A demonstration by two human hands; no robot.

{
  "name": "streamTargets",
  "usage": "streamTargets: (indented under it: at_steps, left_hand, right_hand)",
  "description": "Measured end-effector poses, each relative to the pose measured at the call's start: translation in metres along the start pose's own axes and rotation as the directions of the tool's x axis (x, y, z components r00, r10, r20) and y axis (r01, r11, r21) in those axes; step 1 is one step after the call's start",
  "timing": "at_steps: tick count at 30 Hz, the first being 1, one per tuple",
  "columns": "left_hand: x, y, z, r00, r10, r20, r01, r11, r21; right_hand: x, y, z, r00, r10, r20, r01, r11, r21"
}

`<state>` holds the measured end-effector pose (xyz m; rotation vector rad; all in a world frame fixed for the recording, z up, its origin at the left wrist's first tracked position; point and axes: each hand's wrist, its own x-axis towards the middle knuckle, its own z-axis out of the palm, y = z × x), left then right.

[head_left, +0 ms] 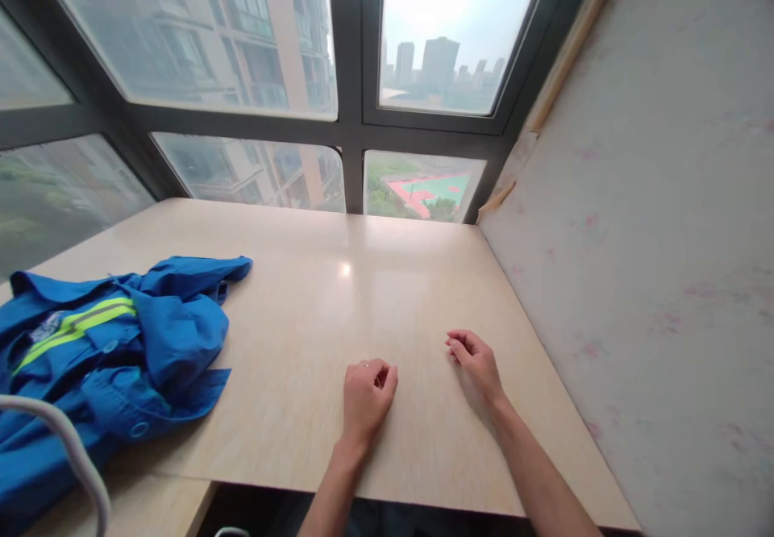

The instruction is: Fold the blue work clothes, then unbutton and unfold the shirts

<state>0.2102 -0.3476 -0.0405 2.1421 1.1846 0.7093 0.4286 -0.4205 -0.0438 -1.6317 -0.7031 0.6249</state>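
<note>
A wide window (339, 77) with dark frames fills the far side, looking out on tall buildings and a red and green sports court below. A pale speckled wall (653, 263) closes off the right. Below them lies the counter (339, 303), a smooth, glossy board of light wood grain. On its left lies a crumpled blue jacket (114, 351) with a yellow-green reflective stripe, soft and folded over itself, well apart from both hands. A white cable (72, 448) curves across the near left corner, in front of the jacket. At the near middle, the left hand (366, 400) rests on the bare counter, curled loosely into a fist and holding nothing. Just to its right, the right hand (477, 364) rests with fingers bent inward, also holding nothing.
</note>
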Motion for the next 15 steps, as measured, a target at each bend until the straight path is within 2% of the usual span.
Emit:
streamTargets:
  at_steps: [6,9,11,13,14,15]
  left_hand:
    - [-0.025,0.003,-0.011,0.997,0.021,0.078,0.000,0.966,-0.260]
    - [-0.040,-0.003,-0.025,0.978,0.015,0.206,0.058,0.938,-0.343]
    - [-0.059,-0.011,-0.044,0.958,0.015,0.285,0.086,0.937,-0.339]
    - [-0.085,-0.023,-0.068,0.950,0.015,0.311,0.087,0.946,-0.313]
    - [-0.099,-0.028,-0.081,0.964,0.007,0.265,0.075,0.951,-0.300]
    - [-0.113,-0.033,-0.093,0.974,0.007,0.225,0.061,0.954,-0.293]
  right_hand:
    - [-0.005,-0.012,0.001,1.000,-0.019,0.011,0.018,0.997,0.075]
    - [-0.013,-0.019,-0.002,0.987,-0.139,-0.079,0.146,0.985,0.093]
    - [-0.028,-0.021,-0.011,0.932,-0.266,-0.245,0.290,0.955,0.064]
    - [-0.053,-0.021,-0.030,0.819,-0.333,-0.467,0.372,0.928,-0.010]
    - [-0.069,-0.020,-0.042,0.756,-0.328,-0.567,0.362,0.930,-0.054]
    - [-0.087,-0.019,-0.057,0.755,-0.272,-0.596,0.261,0.959,-0.107]
